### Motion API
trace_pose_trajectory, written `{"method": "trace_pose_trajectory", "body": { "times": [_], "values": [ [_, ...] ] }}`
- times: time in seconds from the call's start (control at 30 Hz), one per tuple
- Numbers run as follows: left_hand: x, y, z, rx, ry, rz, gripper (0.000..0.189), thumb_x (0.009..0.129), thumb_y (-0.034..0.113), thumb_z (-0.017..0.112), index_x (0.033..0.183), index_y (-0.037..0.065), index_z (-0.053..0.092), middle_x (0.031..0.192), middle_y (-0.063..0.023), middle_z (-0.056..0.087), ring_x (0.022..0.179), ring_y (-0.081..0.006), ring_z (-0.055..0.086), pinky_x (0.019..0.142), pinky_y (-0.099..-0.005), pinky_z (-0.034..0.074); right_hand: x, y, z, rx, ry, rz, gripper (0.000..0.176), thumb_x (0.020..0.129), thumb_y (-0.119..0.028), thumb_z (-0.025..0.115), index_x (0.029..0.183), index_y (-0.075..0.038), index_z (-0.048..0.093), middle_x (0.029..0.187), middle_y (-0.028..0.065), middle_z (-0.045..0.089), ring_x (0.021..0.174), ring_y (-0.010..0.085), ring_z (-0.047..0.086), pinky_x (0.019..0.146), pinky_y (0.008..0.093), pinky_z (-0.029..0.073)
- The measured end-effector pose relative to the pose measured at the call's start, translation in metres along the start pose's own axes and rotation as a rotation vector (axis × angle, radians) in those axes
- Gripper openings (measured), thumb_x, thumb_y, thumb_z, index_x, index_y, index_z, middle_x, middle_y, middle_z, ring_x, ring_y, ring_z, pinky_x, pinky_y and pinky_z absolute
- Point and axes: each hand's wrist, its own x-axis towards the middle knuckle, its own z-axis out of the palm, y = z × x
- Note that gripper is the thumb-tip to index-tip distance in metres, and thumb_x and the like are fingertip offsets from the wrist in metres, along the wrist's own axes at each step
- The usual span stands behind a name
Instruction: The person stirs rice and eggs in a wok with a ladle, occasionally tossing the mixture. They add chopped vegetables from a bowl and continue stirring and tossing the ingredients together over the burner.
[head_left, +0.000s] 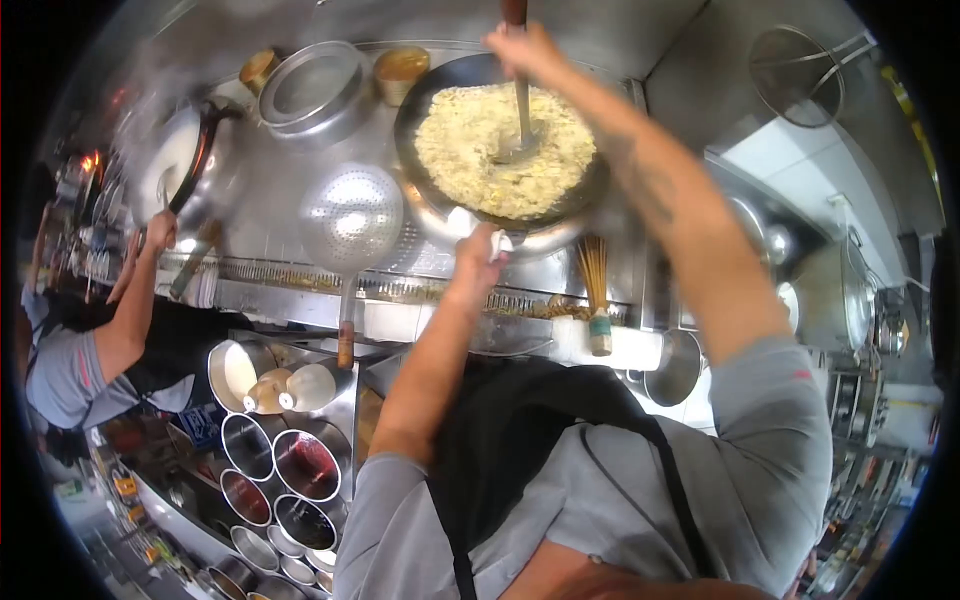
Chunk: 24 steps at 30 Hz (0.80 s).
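A large dark wok [408, 135] stands on the steel range, filled with pale yellow fried rice [470, 150] that appears to have egg bits in it. My right hand [527, 55] is closed around the handle of a wok spatula [523, 105], whose metal head rests in the middle of the rice. Down at the near rim, my left hand [480, 252] grips the wok's edge through a folded white cloth [462, 222]. Left of the wok lies a big perforated strainer [352, 215] with a wooden handle.
A bamboo brush [594, 290] lies right of my left hand. Steel pans [310, 88] and a tin can [402, 72] stand behind. Sauce pots [306, 465] fill the lower left. A co-worker [75, 365] handles another wok [180, 165]. A wire skimmer [797, 75] is at upper right.
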Motion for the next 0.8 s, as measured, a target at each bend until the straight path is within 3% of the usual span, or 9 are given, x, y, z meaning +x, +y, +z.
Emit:
{"method": "trace_pose_trajectory", "body": {
  "times": [0.07,0.2,0.3,0.4,0.5,0.57,0.63,0.73,0.8],
  "values": [
    [0.018,0.004,-0.012,-0.023,-0.123,-0.07,0.012,0.083,0.018,0.058,0.09,0.01,0.053,0.075,-0.0025,0.057,0.062,-0.0158,0.053,0.042,-0.0236,0.038,0.009,-0.027,-0.049,0.242,-0.013,-0.188,0.026,0.087,-0.024,0.063,0.068,-0.008,0.054,0.055,-0.0009,0.052,0.047,0.0077,0.051,0.049,0.0233,0.041],
    [0.035,0.012,-0.02,0.028,-0.185,-0.172,0.014,0.083,0.016,0.059,0.093,0.01,0.052,0.077,-0.0054,0.057,0.063,-0.0173,0.055,0.041,-0.0257,0.041,-0.078,-0.045,-0.04,0.309,0.454,-0.016,0.023,0.087,-0.024,0.059,0.073,-0.006,0.057,0.057,0.0015,0.054,0.044,0.0123,0.048,0.04,0.0293,0.036],
    [-0.014,-0.003,-0.008,-0.041,-0.126,-0.077,0.009,0.089,0.018,0.051,0.093,0.01,0.052,0.078,-0.0037,0.056,0.062,-0.0143,0.052,0.043,-0.0238,0.04,-0.054,0.008,-0.045,0.668,0.433,0.109,0.015,0.085,-0.013,0.062,0.077,-0.002,0.055,0.056,0.0036,0.05,0.043,0.0146,0.046,0.043,0.0314,0.042],
    [-0.116,0.002,0.009,-0.09,-0.138,-0.156,0.009,0.092,0.017,0.046,0.093,0.01,0.051,0.081,-0.003,0.055,0.063,-0.0125,0.05,0.044,-0.0229,0.037,-0.066,-0.085,-0.1,0.718,0.446,0.214,0.023,0.087,-0.02,0.06,0.069,-0.009,0.052,0.05,0.0003,0.044,0.04,0.0121,0.044,0.034,0.0289,0.034],
    [-0.129,0.013,0.006,-0.091,-0.09,-0.18,0.011,0.093,0.018,0.045,0.093,0.01,0.051,0.08,-0.0026,0.055,0.066,-0.0119,0.049,0.044,-0.0243,0.035,-0.054,-0.09,-0.107,0.861,0.571,-0.079,0.025,0.085,-0.023,0.064,0.068,-0.01,0.052,0.049,0.0005,0.044,0.039,0.0132,0.044,0.033,0.0295,0.033],
    [-0.103,0.015,0.004,-0.109,-0.237,-0.105,0.012,0.09,0.019,0.048,0.095,0.009,0.052,0.08,-0.0038,0.056,0.067,-0.0141,0.051,0.046,-0.0249,0.038,-0.062,-0.068,-0.052,0.609,0.735,0.03,0.027,0.087,-0.024,0.062,0.067,-0.008,0.051,0.049,0.0008,0.046,0.038,0.0141,0.045,0.034,0.0301,0.033],
    [-0.057,-0.046,-0.058,0.0,-0.179,-0.075,0.013,0.089,0.019,0.05,0.096,0.009,0.052,0.08,-0.0048,0.056,0.068,-0.0154,0.052,0.048,-0.0248,0.04,-0.079,-0.041,-0.02,0.415,0.813,-0.054,0.026,0.088,-0.021,0.06,0.068,-0.009,0.049,0.049,-0.0007,0.044,0.037,0.0125,0.043,0.033,0.0298,0.033],
    [-0.091,-0.075,-0.097,0.119,-0.24,-0.091,0.015,0.087,0.018,0.052,0.099,0.008,0.052,0.08,-0.0058,0.057,0.07,-0.0166,0.054,0.05,-0.0252,0.043,-0.133,-0.077,-0.012,0.661,0.522,-0.257,0.019,0.085,-0.011,0.063,0.074,-0.004,0.049,0.056,0.0011,0.046,0.044,0.0111,0.043,0.042,0.0284,0.037],
    [-0.096,-0.063,-0.099,0.119,-0.282,-0.068,0.015,0.087,0.018,0.053,0.099,0.008,0.052,0.08,-0.0059,0.056,0.069,-0.0166,0.054,0.048,-0.0254,0.043,-0.143,-0.077,-0.007,0.682,0.534,-0.221,0.022,0.085,-0.011,0.063,0.072,-0.005,0.046,0.057,0.0008,0.046,0.043,0.0101,0.041,0.041,0.0275,0.036]
  ]
}}
